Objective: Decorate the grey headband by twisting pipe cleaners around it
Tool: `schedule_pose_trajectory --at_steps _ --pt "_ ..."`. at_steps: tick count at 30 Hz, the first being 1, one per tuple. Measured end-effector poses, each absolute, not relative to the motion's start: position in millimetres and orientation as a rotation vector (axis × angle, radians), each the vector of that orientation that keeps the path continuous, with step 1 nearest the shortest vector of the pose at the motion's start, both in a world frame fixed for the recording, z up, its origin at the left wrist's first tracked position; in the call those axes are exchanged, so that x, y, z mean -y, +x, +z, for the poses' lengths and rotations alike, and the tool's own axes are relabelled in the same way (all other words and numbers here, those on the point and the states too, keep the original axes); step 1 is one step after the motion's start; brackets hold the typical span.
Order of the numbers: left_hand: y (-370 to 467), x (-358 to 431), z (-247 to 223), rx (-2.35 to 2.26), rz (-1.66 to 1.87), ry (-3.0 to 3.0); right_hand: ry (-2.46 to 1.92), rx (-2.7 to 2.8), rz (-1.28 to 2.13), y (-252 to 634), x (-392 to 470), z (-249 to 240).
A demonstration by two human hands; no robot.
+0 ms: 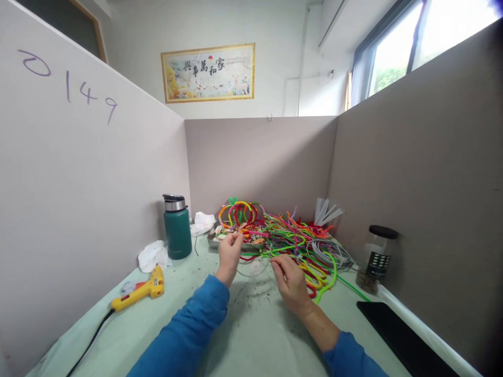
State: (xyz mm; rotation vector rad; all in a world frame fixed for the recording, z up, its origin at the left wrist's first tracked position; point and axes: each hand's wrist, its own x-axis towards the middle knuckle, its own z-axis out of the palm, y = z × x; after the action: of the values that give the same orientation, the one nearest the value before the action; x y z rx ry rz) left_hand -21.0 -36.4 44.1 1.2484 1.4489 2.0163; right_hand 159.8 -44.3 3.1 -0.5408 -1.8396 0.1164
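My left hand [230,254] is raised in front of the metal tray [214,243], its thumb and fingertips pinched together. What sits between those fingers is too small to make out. Lower and to the right, my right hand [291,280] is also closed in a pinch. A thin pale wire [251,275] bows below and between the hands and runs up to the right fingertips. Behind them, a tangle of colourful pipe cleaners [291,235] spreads over the cloth. Hoops wrapped in bright fuzzy colours [238,213] stand at the tray, among small pieces.
At left are a yellow glue gun [139,292] with a black cord, a green bottle [177,230] and crumpled tissue [154,255]. To the right stand a coil of grey wire [328,252], a black-lidded jar [377,259] and a black flat slab [404,335]. Partitions enclose three sides.
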Motion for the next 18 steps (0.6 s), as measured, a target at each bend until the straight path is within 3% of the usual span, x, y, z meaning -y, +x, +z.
schedule_pose_trajectory --at_steps 6,18 --pt "15 60 30 -1.494 1.939 1.414 -0.416 2.004 -0.01 149 53 6" --pt "34 68 21 -1.359 1.873 1.353 -0.777 2.01 -0.164 135 41 -10"
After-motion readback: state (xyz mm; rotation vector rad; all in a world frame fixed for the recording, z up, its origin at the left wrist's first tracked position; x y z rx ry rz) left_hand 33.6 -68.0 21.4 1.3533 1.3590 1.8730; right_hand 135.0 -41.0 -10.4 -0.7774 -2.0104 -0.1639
